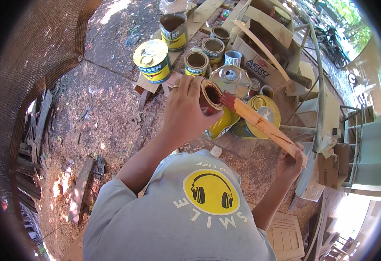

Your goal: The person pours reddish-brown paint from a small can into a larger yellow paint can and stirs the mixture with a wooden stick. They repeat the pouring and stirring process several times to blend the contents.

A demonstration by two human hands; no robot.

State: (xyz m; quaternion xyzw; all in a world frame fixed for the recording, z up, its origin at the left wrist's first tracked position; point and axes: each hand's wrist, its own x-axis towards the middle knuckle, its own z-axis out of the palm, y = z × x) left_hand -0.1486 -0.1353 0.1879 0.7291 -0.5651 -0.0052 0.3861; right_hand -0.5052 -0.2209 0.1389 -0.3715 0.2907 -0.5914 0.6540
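One grey shirt (164, 217), yours, nearest, with a yellow headphone emblem (211, 192). Two bare hands, both occupied.

Left hand (185, 106): fingers and thumb clasped around the side of a small open can (211, 95), which you hold tilted, mouth turned to the right, above a cluster of larger cans.

Right hand (289, 163): pinching the lower end of a long, flat wooden stick (264, 122). Its other end, dark red, stands at the small can's mouth; whether it touches the rim cannot be told from this angle.

Condition of your work, by judgement: under way, not finished. Done — the small can is open and the stick's tip looks well coated. Left — reddish-brown residue lines the small can inside, so some appears to remain; its depth is hidden.

Just beyond: one silver-topped can (238, 85), partly covered by the small can; one yellow can (263, 114) with a gold rim, to the right.

Farther: one lidded yellow can (152, 61), seemingly not in use; three open cans (196, 63) with brownish insides; one tall yellow can (174, 35), also open.

Farthest: one cardboard box (258, 58), then one motorcycle (333, 45), upper right.
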